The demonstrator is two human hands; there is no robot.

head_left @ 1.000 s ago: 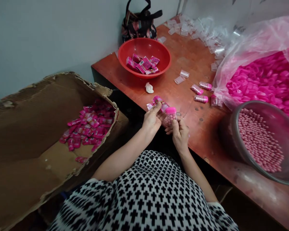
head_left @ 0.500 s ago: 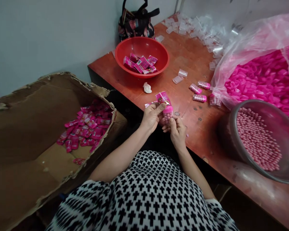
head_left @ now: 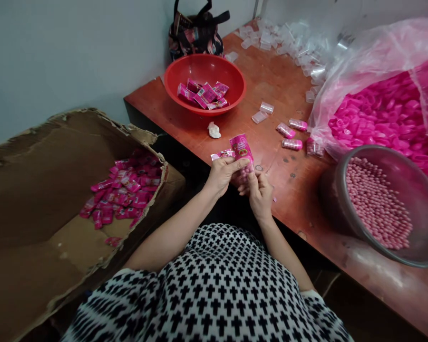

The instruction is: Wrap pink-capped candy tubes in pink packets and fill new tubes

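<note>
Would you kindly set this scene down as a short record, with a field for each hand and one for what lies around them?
left hand: pinches a pink printed packet
right hand: fingers at the packet's lower end
surface: red-brown tabletop
nearby: red bowl of pink packets; cardboard box of pink packets; grey bowl of pink pellets; clear plastic bag of pink caps

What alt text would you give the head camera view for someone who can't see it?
The left hand and right hand hold a pink-labelled packet at a red table, beside a red bowl of pink packets, a metal basin of pink beads, and an open cardboard box of more packets.
</note>
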